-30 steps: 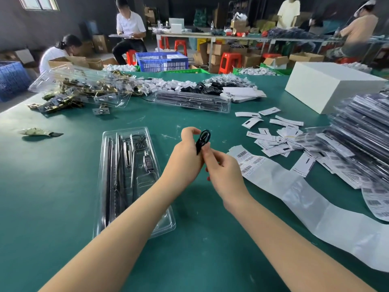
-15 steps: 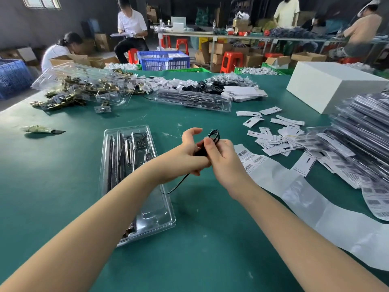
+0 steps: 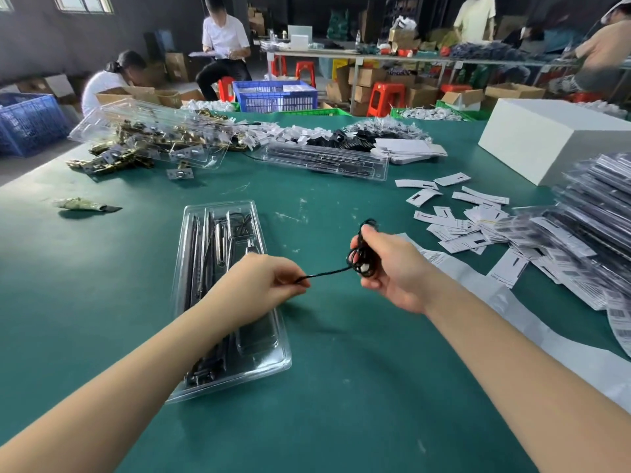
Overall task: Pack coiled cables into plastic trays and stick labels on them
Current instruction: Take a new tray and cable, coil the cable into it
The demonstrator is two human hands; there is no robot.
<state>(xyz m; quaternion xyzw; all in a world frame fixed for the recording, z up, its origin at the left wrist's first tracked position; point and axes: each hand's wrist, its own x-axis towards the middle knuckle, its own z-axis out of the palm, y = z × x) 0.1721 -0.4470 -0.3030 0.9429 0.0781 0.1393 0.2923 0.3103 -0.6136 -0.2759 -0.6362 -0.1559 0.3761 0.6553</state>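
Right hand: the right hand (image 3: 392,268) is curled round a black cable (image 3: 362,254). The thumb presses the little bundle of loops against the fingers. One loop sticks out above the thumb.

Left hand: the left hand (image 3: 266,279) is closed in a loose fist. It pinches the loose end of the cable between thumb and finger.

Cable: it runs tight in a short straight line from the left hand up to the bundle in the right hand. It is in the air above the green table (image 3: 341,387), between the two hands.

Arms: both bare arms reach forward from the bottom edge. The hands are near each other but do not touch.

Tray: a clear plastic tray (image 3: 205,336) lies under the left hand and arm. It holds long dark and shiny parts. What they are is hard to tell.

Labels: a white label strip (image 3: 512,302) lies on the table behind and under the right arm. Loose labels (image 3: 454,227) lie past the right hand.
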